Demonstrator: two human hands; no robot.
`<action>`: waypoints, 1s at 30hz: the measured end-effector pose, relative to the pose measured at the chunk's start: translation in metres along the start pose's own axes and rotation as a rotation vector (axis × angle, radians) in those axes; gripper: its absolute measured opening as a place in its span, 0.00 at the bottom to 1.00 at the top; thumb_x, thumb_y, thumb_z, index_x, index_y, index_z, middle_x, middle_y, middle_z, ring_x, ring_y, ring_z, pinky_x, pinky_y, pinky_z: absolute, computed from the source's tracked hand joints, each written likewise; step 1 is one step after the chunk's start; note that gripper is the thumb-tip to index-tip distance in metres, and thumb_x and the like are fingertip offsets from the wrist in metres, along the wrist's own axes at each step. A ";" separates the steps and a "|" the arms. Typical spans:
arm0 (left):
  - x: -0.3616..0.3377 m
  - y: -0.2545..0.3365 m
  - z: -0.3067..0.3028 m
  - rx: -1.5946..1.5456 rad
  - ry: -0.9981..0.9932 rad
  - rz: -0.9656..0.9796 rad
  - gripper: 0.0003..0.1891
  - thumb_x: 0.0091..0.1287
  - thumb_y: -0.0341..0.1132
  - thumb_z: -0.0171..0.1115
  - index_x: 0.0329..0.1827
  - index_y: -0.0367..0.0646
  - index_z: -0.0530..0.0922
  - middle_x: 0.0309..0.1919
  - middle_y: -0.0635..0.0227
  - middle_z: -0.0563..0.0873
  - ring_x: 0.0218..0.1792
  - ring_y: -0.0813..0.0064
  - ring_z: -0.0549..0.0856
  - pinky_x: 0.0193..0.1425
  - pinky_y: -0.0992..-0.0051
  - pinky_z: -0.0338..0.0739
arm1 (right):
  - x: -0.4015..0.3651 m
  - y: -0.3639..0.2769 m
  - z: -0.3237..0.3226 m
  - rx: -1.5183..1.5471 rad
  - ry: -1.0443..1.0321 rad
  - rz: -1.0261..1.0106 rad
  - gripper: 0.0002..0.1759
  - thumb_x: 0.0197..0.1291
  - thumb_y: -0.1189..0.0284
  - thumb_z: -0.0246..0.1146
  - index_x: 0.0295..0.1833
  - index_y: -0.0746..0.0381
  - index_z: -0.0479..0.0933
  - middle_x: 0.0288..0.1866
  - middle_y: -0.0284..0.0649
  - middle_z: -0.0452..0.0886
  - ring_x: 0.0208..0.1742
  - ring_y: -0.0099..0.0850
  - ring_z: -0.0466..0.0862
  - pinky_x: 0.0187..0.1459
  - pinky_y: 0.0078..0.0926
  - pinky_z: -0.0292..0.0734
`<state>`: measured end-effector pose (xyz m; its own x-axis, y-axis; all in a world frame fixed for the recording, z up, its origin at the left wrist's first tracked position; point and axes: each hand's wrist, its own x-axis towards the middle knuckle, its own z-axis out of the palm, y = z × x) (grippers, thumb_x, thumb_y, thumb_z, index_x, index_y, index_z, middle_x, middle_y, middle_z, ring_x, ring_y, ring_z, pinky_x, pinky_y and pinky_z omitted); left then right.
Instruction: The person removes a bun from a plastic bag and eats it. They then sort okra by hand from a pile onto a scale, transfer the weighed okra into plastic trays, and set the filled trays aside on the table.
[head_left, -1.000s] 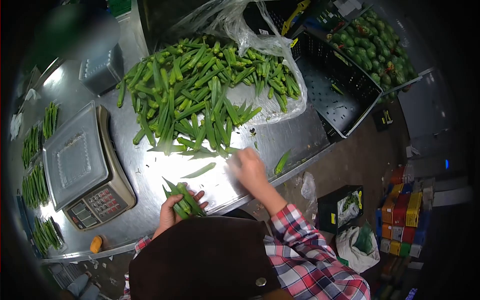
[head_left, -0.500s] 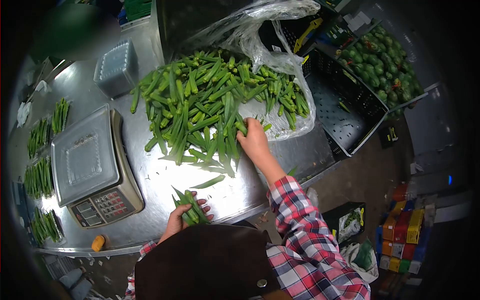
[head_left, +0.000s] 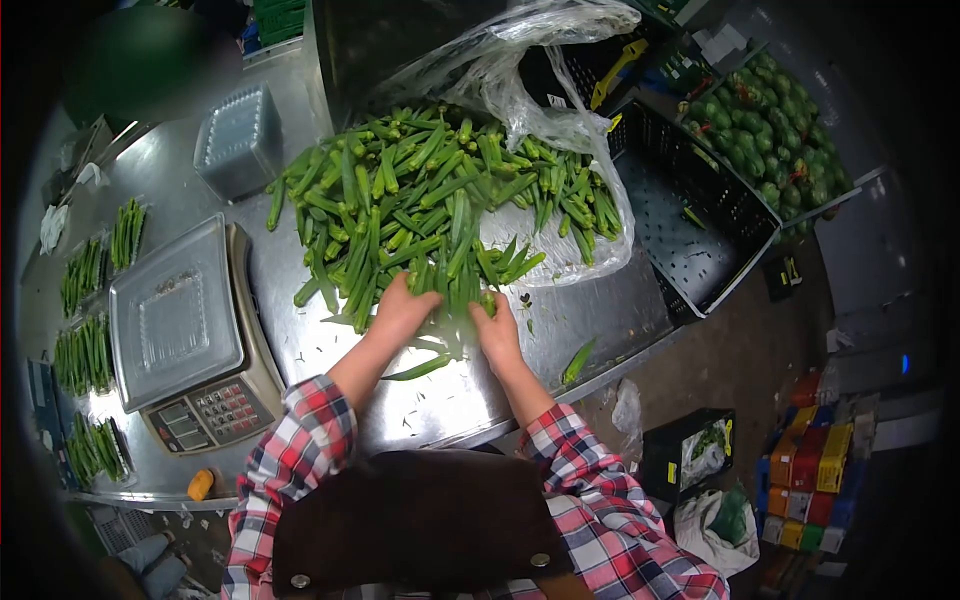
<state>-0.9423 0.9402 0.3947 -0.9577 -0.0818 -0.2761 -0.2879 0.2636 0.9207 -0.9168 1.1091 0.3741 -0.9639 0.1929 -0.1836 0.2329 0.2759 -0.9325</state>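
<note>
A large heap of green okra [head_left: 400,190] lies on the metal table, its right side on clear plastic sheeting [head_left: 590,262]. At the heap's near edge my left hand [head_left: 403,303] has its fingers closed around some okra pods. Just to its right, my right hand [head_left: 496,325] pinches okra, with the fingertips partly hidden among the pods. Loose pods lie on the metal near both hands, one [head_left: 418,368] below my left hand and another [head_left: 579,360] to the right of my right hand.
A scale [head_left: 215,395] bearing a clear tray [head_left: 180,300] stands left, beside packed okra trays [head_left: 84,353]. Stacked empty trays [head_left: 238,140] sit behind it. An orange object [head_left: 201,485] lies at the front edge. Right are a black crate [head_left: 690,220] and a crate of round green produce [head_left: 765,130].
My left hand has moved from the table's front edge, where it held several pods, up to the heap. My right hand has shifted down, and both hands are now close together.
</note>
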 end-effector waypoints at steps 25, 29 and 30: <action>-0.128 0.038 -0.145 -1.295 0.381 0.053 0.19 0.61 0.27 0.56 0.56 0.41 0.67 0.49 0.65 0.76 0.52 0.72 0.76 0.57 0.71 0.69 | -0.070 -0.172 0.127 0.029 -0.746 -0.403 0.30 0.50 0.74 0.65 0.61 0.64 0.66 0.48 0.37 0.77 0.46 0.21 0.76 0.49 0.20 0.73; -0.133 0.044 -0.217 -1.385 0.626 0.075 0.16 0.64 0.31 0.53 0.54 0.40 0.69 0.48 0.64 0.77 0.51 0.70 0.76 0.57 0.68 0.69 | -0.076 -0.247 0.203 -0.104 -1.021 -0.405 0.29 0.48 0.65 0.63 0.58 0.62 0.70 0.41 0.37 0.79 0.39 0.22 0.77 0.41 0.20 0.72; -0.132 0.045 -0.234 -1.418 0.677 0.066 0.16 0.64 0.32 0.53 0.54 0.39 0.69 0.48 0.64 0.77 0.51 0.69 0.76 0.57 0.68 0.69 | -0.075 -0.258 0.224 -0.143 -1.066 -0.432 0.30 0.47 0.63 0.63 0.57 0.61 0.71 0.39 0.37 0.79 0.38 0.23 0.77 0.40 0.21 0.72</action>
<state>-0.8281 0.7381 0.5369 -0.6772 -0.6081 -0.4143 0.3618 -0.7655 0.5321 -0.9337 0.8122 0.5585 -0.5711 -0.8159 -0.0907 -0.1953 0.2423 -0.9503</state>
